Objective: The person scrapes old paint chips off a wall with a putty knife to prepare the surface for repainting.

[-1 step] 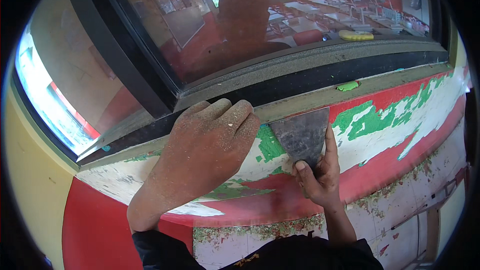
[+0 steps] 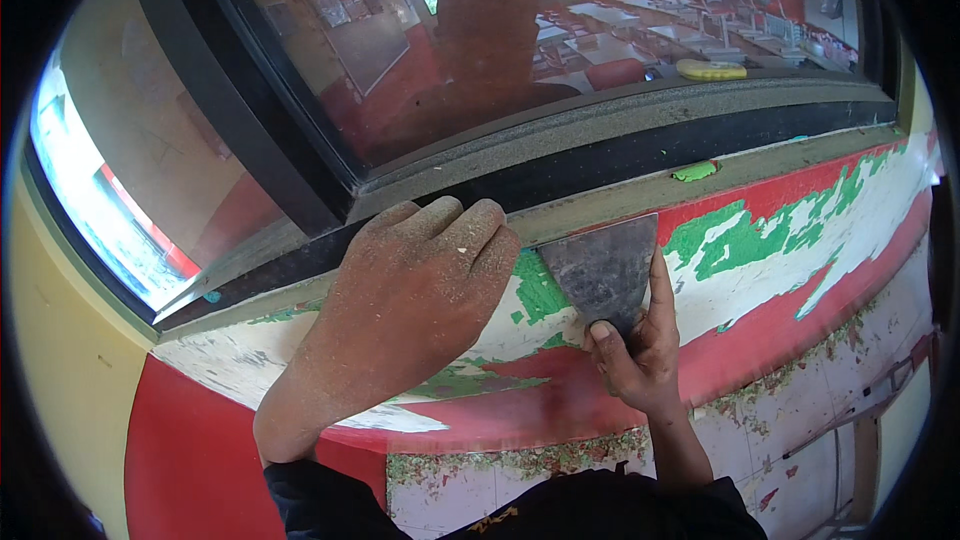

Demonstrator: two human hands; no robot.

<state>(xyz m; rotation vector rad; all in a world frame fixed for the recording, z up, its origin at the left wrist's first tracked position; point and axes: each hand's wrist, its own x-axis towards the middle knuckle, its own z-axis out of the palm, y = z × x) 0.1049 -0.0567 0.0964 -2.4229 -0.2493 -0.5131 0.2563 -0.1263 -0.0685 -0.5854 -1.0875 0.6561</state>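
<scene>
1. Nothing has visibly moved since the earlier frame: both hands, the tool and the flakes lie where they did.
2. The painted wall (image 2: 800, 270) under the window is the work surface. Its red top coat is stripped in ragged patches, showing green and then whitish layers. The patches run from the far left to the right edge, with solid red left below.
3. The window (image 2: 600, 40) above it has a dark frame and a grey sill. Its glass shows a room with desks and a yellow object.
4. The left hand (image 2: 415, 290) is dusty and holds nothing. It lies spread on the wall, knuckles bent and fingertips at the ledge, seemingly bracing the body.
5. The right hand (image 2: 635, 350) grips the scraper (image 2: 600, 270) low down. The thumb lies across the base and the forefinger runs up the blade's right edge.
6. The scraper's wide dull metal blade is flat on the wall just under the ledge, its top edge touching it. It sits just beside the left fingertips, over a green patch.
7. I judge this as mid-stroke, lifting paint below the ledge. The next push likely calls for a shallow blade angle and firm pressure into the red edge nearby, clear of the left fingers.
8. Paint chips (image 2: 520, 460) litter the floor below, and one green flake (image 2: 693, 171) rests on the ledge.
</scene>
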